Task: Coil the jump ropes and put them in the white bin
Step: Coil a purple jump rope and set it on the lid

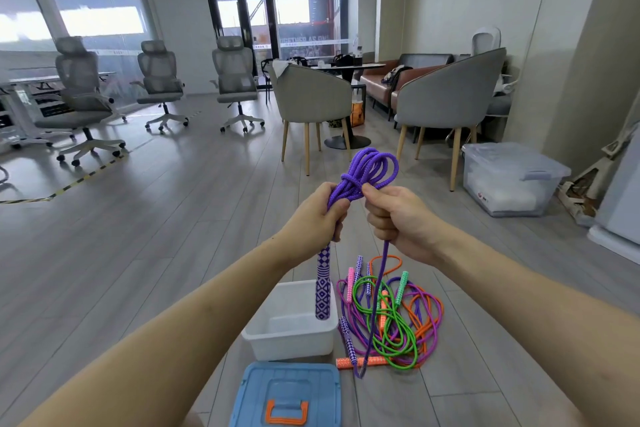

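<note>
A purple jump rope (372, 166) is bundled into loops held up in front of me. My left hand (317, 211) grips the bundle below a wrapped knot, and a purple-and-white patterned handle (323, 288) hangs down from it. My right hand (398, 215) pinches the rope at the wrap, and a loose strand (379, 288) trails from it down to the floor. The white bin (287, 340) stands on the floor below, with nothing visible inside. Right of the bin lies a tangled pile of green, orange, pink and purple ropes (398, 315).
A blue lid with an orange latch (287, 395) lies on the floor in front of the bin. A clear lidded storage box (509, 180) stands at the right. Grey armchairs (311, 97), a round table and office chairs (159, 80) stand farther back.
</note>
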Demonstrator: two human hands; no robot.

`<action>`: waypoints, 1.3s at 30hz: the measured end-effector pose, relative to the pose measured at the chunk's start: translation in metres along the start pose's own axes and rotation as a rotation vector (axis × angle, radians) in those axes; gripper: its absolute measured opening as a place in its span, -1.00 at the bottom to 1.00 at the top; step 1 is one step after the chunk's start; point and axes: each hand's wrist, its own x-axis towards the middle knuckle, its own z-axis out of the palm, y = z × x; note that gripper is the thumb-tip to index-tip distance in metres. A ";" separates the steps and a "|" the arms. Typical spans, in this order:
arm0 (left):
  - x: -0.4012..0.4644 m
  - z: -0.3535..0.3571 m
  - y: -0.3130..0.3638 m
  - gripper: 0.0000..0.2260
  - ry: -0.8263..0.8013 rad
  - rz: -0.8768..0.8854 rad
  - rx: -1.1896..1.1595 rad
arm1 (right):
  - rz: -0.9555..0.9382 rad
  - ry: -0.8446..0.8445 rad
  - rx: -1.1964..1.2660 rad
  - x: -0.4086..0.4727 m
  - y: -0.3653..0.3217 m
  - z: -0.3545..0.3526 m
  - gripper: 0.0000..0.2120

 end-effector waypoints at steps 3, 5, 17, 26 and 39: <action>0.003 0.001 0.001 -0.90 -0.005 0.007 -0.048 | 0.056 -0.106 0.032 -0.003 0.002 -0.015 -0.71; 0.006 -0.002 0.003 -0.89 0.001 -0.008 -0.089 | 0.111 -0.149 0.018 -0.004 0.007 -0.029 -0.78; -0.003 0.000 -0.018 -0.86 -0.913 -0.239 0.102 | 0.250 -0.204 -0.899 0.001 0.050 -0.068 -0.66; 0.021 0.016 -0.059 -0.72 -0.166 -0.224 0.639 | 0.142 -0.044 -0.733 -0.002 0.025 -0.009 -0.68; 0.003 -0.012 -0.001 -0.73 -0.422 -0.220 -0.567 | 0.292 -0.308 -0.286 -0.010 0.040 -0.067 -0.61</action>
